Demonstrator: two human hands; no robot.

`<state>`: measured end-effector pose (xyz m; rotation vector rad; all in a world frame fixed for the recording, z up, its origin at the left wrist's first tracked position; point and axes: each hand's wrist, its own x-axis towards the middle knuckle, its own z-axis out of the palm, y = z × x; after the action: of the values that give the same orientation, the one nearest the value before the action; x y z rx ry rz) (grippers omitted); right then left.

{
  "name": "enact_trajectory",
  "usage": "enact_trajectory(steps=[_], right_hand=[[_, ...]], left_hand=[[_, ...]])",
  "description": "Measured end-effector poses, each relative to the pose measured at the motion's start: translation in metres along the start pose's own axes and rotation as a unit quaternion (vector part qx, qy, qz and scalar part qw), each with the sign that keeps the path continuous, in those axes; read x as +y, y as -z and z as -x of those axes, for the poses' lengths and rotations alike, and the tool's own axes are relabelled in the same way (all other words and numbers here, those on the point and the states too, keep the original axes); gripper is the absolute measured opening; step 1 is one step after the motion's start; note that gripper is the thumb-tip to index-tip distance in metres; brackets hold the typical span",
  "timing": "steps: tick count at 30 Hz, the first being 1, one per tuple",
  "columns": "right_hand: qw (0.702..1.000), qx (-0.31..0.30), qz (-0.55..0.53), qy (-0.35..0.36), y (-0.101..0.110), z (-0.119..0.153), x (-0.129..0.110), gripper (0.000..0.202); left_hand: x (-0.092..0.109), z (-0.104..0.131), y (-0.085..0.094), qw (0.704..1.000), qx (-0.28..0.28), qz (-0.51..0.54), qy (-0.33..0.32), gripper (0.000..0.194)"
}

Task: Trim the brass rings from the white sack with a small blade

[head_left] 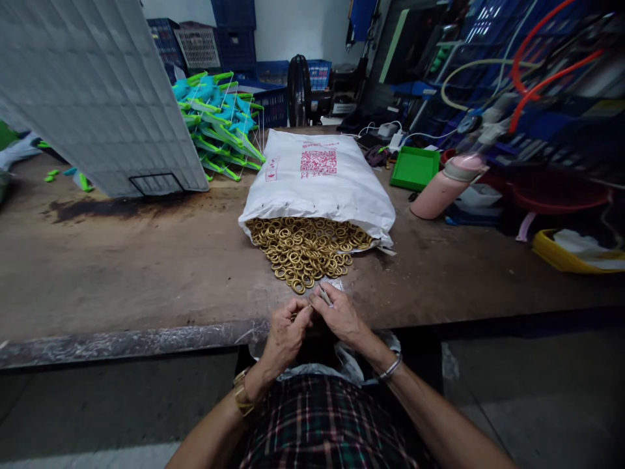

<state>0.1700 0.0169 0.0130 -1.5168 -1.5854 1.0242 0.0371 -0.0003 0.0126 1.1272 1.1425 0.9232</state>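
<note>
A white sack (336, 185) with red print lies on the brown table (146, 260), its mouth towards me. Many brass-coloured rings (303, 251) spill out of it onto the tabletop. Just in front of the rings, at the table's front edge, both hands meet. My left hand (288, 327) is closed, with part of a ring showing between its fingers. In my right hand (340, 316) is a thin metallic tool (324, 294), gripped by thumb and fingers, its tip pointing up and left. The fingertips of the two hands are close together.
A tall white panel (107, 98) stands at the left, beside stacked green and blue plastic parts (219, 124). Right of the sack are a green tray (415, 167), a pink bottle (444, 189) and a yellow basket (561, 256). A black fan (299, 91) stands behind.
</note>
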Motion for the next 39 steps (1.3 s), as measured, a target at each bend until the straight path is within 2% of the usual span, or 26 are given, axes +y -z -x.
enact_trajectory(steps=[6, 15, 19, 24, 27, 34, 39], right_hand=[[1.0, 0.004, -0.009, -0.009, 0.0, -0.001, 0.001, 0.022], [1.0, 0.0, -0.008, 0.0, 0.001, 0.001, 0.0, 0.019], [0.995, 0.007, 0.095, 0.026, 0.002, 0.006, 0.002, 0.014], [0.96, -0.088, 0.258, 0.06, 0.001, 0.015, 0.01, 0.015], [0.942, -0.113, 0.31, 0.065, 0.0, 0.016, 0.01, 0.019], [0.918, -0.158, 0.359, 0.052, 0.003, 0.014, -0.001, 0.024], [0.903, -0.131, 0.408, 0.036, 0.0, 0.009, -0.002, 0.028]], left_hand=[[-0.001, 0.001, 0.001, 0.988, -0.077, 0.112, 0.076, 0.035], [-0.003, 0.002, 0.001, 0.981, -0.08, 0.149, 0.092, 0.032], [-0.002, 0.002, 0.001, 0.988, -0.042, 0.12, 0.084, 0.035], [0.002, 0.001, 0.0, 0.996, -0.006, 0.065, 0.055, 0.036], [0.002, 0.0, 0.0, 0.998, 0.005, 0.052, 0.042, 0.034], [-0.004, 0.001, 0.004, 0.998, -0.009, 0.046, 0.031, 0.034], [-0.006, 0.004, 0.006, 0.988, -0.033, 0.129, 0.075, 0.033]])
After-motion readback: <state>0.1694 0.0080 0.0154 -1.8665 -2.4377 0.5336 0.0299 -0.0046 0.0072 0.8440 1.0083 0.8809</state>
